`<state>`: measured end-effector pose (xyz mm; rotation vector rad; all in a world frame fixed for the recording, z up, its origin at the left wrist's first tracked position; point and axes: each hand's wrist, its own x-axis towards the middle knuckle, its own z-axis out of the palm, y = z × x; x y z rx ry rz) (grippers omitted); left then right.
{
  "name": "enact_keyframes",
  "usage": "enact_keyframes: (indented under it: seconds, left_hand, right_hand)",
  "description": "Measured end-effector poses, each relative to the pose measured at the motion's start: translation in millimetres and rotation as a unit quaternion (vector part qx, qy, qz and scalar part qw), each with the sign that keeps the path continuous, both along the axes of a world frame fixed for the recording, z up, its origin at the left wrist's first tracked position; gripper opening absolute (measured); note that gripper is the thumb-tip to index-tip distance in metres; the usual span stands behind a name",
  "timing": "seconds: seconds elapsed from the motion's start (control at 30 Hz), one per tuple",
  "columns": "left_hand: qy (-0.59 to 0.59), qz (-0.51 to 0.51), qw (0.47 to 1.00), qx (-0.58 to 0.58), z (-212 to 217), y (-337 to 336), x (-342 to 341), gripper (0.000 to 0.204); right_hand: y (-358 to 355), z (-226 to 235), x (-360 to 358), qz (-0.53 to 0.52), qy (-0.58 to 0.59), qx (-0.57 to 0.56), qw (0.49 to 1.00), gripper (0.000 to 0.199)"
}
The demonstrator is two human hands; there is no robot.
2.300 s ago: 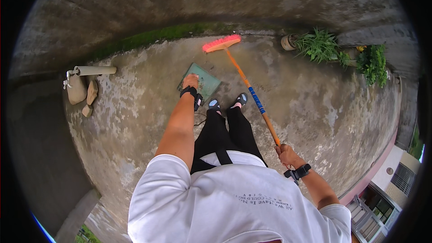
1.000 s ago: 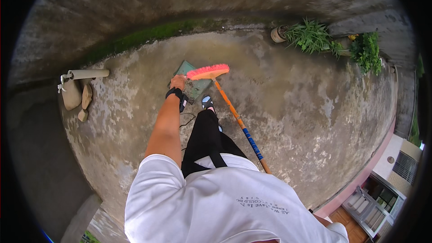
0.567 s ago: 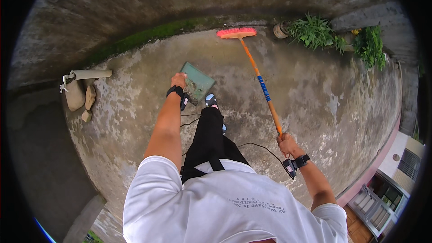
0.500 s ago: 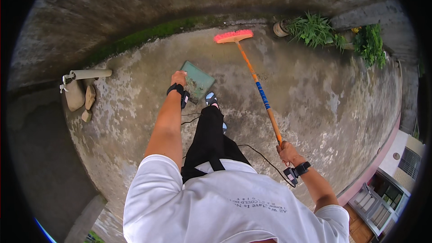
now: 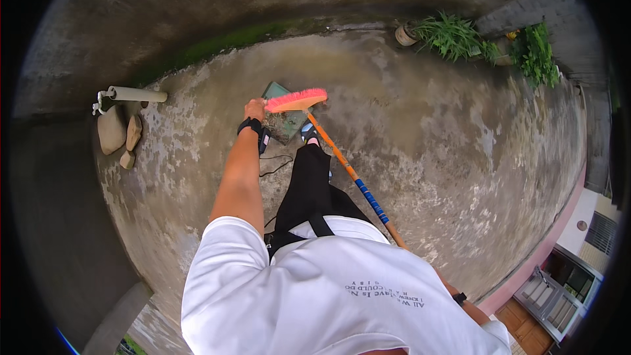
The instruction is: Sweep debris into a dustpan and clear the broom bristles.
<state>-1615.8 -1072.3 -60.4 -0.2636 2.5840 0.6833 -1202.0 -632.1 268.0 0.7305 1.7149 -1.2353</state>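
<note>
A green dustpan (image 5: 279,88) with dirt and leaf bits on it sits on the floor in front of my feet. My left hand (image 5: 255,110) is closed on its left edge. Across the pan lies the head of a broom (image 5: 299,100), with pink bristles and an orange block, close to my left fingers. Its orange handle with a blue-wrapped band slants down to the right and passes behind my shirt. My right hand is hidden behind the shirt at the handle's end; only part of that forearm and its black wrist strap (image 5: 459,298) show.
Mossy concrete walls rise at the far side. Stones (image 5: 112,129) and a pale pipe (image 5: 138,94) with a tap stand at the left. A pot (image 5: 405,35) and green plants (image 5: 453,36) are at the far right. A black cable (image 5: 276,165) lies near my feet.
The broom head has swung left and nearer, from the open floor onto the dustpan. My right hand has drawn back behind my shirt. My left hand stays at the pan.
</note>
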Motion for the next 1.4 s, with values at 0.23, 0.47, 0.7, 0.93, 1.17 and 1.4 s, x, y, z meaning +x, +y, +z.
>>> enact_keyframes:
  seconds: [0.23,0.47,0.7,0.93,1.17,1.4]
  left_hand:
    - [0.129,0.037,0.991,0.007,-2,-44,62,0.028]
    - [0.18,0.044,0.983,-0.014,-22,-78,135,0.028]
    - [0.0,0.087,0.996,-0.037,-14,-73,186,0.023]
    - [-0.044,0.07,0.994,-0.069,3,-70,215,0.024]
    - [-0.007,0.105,0.994,-0.03,-3,-87,234,0.022]
    - [0.041,-0.032,0.994,-0.091,-21,-88,232,0.024]
  right_hand:
    - [37,-37,38,-0.06,-0.015,-0.005,0.998,0.015]
    - [10,-36,-18,0.039,-0.008,0.063,0.997,0.019]
    - [-27,-124,-92,0.047,0.034,0.077,0.995,0.017]
    - [-58,-136,-90,0.293,0.06,0.184,0.936,0.022]
    - [-49,-16,43,0.038,-0.124,0.007,0.992,0.013]
    - [-76,57,74,0.031,-0.105,0.033,0.993,0.01]
